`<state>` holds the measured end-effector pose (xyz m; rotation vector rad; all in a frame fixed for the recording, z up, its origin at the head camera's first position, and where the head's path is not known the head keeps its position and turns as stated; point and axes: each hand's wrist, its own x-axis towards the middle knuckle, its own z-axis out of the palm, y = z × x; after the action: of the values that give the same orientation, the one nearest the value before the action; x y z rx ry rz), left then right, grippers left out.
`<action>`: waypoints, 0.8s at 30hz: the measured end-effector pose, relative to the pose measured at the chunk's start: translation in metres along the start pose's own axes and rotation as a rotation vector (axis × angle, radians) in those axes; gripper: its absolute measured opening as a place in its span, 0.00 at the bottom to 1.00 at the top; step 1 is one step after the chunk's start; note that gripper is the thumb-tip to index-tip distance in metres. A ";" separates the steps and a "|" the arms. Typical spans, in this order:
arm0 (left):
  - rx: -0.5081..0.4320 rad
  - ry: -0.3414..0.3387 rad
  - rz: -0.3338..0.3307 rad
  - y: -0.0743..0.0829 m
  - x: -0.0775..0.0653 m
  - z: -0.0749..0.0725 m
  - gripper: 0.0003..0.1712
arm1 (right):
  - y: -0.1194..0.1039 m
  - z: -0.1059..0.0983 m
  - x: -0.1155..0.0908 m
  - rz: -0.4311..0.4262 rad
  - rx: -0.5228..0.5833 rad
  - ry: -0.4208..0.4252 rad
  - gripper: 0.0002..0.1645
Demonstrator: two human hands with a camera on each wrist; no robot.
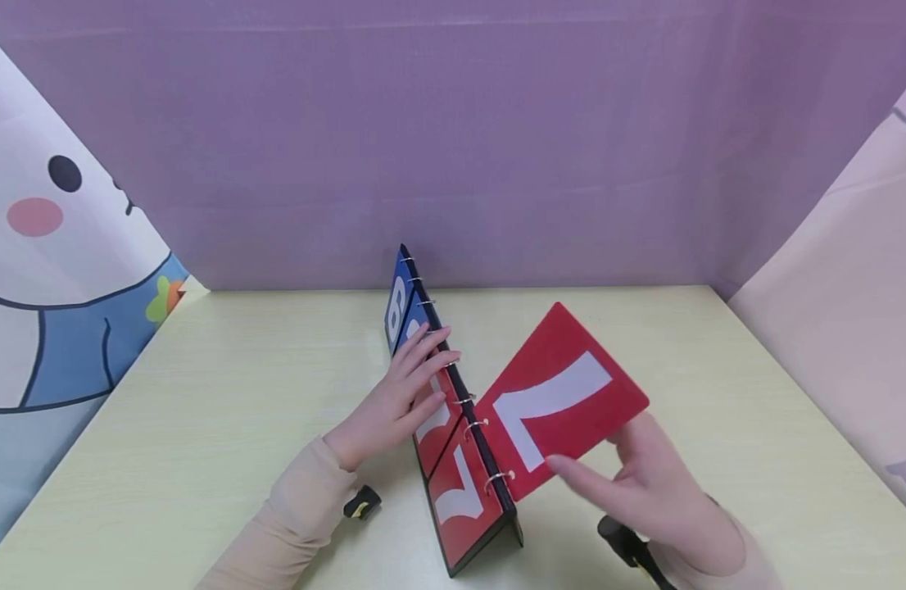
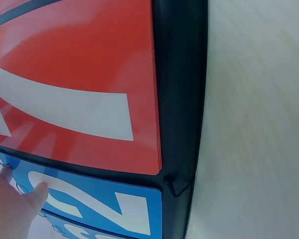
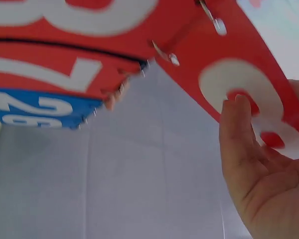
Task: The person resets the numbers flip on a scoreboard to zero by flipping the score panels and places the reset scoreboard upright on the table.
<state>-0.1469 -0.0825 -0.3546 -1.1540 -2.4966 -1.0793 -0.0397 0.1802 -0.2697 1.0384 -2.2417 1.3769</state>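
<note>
A flip scoreboard [image 1: 464,500] with a black frame stands tent-like on the table, its numbered cards hung on metal rings along the top edge. My right hand [image 1: 648,492] pinches a red card [image 1: 563,393] with a white 7, swung out to the right of the rings. The right wrist view shows a white 8 on that red card's other side [image 3: 249,74], with fingertips against it. My left hand [image 1: 390,414] rests on the board's left face, fingertips reaching over the top edge. Its thumb touches a blue card [image 2: 104,204] with a white 2 in the left wrist view.
The pale wood-grain table [image 1: 261,360] reaches to a purple cloth backdrop [image 1: 453,139]. A cartoon-printed cloth [image 1: 70,262] hangs at the left and a pale one [image 1: 844,287] at the right. Black wrist-camera gear [image 1: 361,502] shows beside the left sleeve.
</note>
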 end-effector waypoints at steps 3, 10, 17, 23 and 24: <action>-0.004 -0.001 0.005 0.000 0.000 0.000 0.27 | -0.002 0.011 0.000 -0.024 -0.052 -0.044 0.40; 0.024 0.045 0.110 -0.006 0.002 0.002 0.29 | -0.002 0.035 0.003 -0.353 -0.200 -0.013 0.15; 0.001 0.054 0.159 -0.007 0.004 0.000 0.33 | -0.003 0.048 0.003 -0.508 -0.387 0.047 0.14; -0.014 0.002 0.044 0.001 0.001 -0.003 0.30 | -0.003 0.052 0.007 -0.647 -0.470 0.058 0.13; -0.012 -0.001 0.032 0.002 0.000 -0.003 0.29 | -0.004 0.053 0.008 -0.664 -0.479 0.054 0.11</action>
<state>-0.1464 -0.0839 -0.3512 -1.1938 -2.4674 -1.0866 -0.0372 0.1303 -0.2883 1.3550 -1.7896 0.5506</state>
